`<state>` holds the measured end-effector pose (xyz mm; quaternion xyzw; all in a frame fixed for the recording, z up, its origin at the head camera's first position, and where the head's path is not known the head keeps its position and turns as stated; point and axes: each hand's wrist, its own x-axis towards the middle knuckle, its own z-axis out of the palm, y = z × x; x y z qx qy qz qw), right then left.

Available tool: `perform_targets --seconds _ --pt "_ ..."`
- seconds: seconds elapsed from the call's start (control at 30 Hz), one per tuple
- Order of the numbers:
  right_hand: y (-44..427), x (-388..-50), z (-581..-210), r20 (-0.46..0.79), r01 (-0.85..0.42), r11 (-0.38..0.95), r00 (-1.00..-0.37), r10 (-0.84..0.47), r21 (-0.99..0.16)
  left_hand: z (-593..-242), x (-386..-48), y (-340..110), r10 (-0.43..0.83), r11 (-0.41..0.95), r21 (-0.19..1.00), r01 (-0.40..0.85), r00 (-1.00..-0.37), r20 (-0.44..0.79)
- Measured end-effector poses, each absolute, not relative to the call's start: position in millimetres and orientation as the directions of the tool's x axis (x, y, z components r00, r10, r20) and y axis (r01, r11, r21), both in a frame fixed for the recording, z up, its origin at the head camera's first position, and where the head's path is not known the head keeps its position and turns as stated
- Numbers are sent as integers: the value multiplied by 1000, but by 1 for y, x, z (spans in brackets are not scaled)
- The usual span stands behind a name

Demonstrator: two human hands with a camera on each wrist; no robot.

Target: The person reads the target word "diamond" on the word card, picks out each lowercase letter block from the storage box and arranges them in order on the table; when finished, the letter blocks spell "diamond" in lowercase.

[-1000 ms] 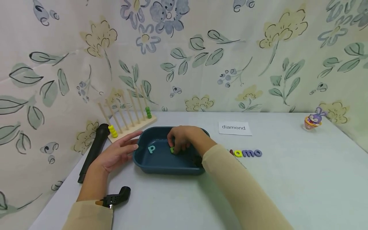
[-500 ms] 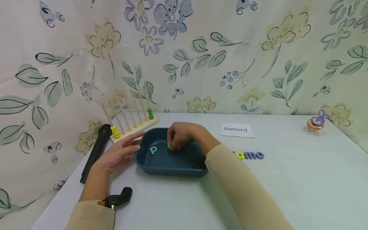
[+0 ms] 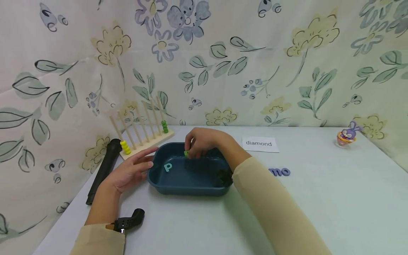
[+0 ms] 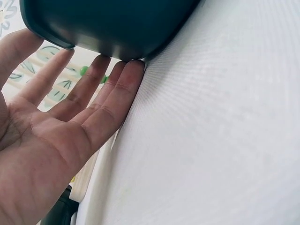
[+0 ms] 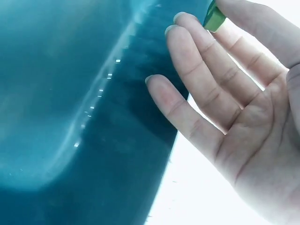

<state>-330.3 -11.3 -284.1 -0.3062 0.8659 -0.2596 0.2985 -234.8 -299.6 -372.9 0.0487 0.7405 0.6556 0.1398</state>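
In the head view my right hand is over the far part of a dark blue tray and pinches a small green letter. The right wrist view shows the green letter between thumb and fingertips, its shape mostly hidden. A light blue letter p lies on the tray floor, to the left. My left hand is at the tray's left end. Seen from the left wrist, its fairly straight fingers touch the tray's outer wall.
Purple letters m and o lie right of the tray, partly behind my right sleeve. A card reading "diamond" lies beyond them. Behind my left hand are a peg rack with beads and a black rod. A purple bunny figure stands far right.
My right hand has lifted the green letter off the tray floor and moved it toward the far rim. The left hand stays against the tray. My sleeve now covers more of the letter row.
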Motion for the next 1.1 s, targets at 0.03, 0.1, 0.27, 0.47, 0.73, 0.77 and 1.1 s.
perform_targets --seconds 0.03,0.1,0.27,0.47,0.73,0.77,1.1 --pt "-10 -329 -282 -344 -388 670 -635 -692 -632 -373 -235 -300 254 141 984 -112 -956 -145" --pt "-8 -327 -277 -317 -413 654 -633 -706 -634 -374 -235 -300 255 148 983 -110 -956 -146" --pt "-2 -319 -264 -261 -460 635 -642 -721 -621 -373 -233 -303 261 159 984 -86 -957 -126" --pt "11 -310 -253 -233 -472 644 -667 -707 -602 -374 -235 -302 270 151 985 -78 -956 -117" --pt "31 -303 -248 -185 -510 650 -689 -701 -564 -374 -235 -301 284 147 987 -72 -952 -111" --pt "34 -303 -248 -179 -515 646 -687 -704 -564 -374 -236 -301 281 150 986 -73 -953 -113" --pt "68 -300 -249 -99 -461 507 -662 -743 -728 -376 -238 -301 298 144 987 -73 -948 -113"
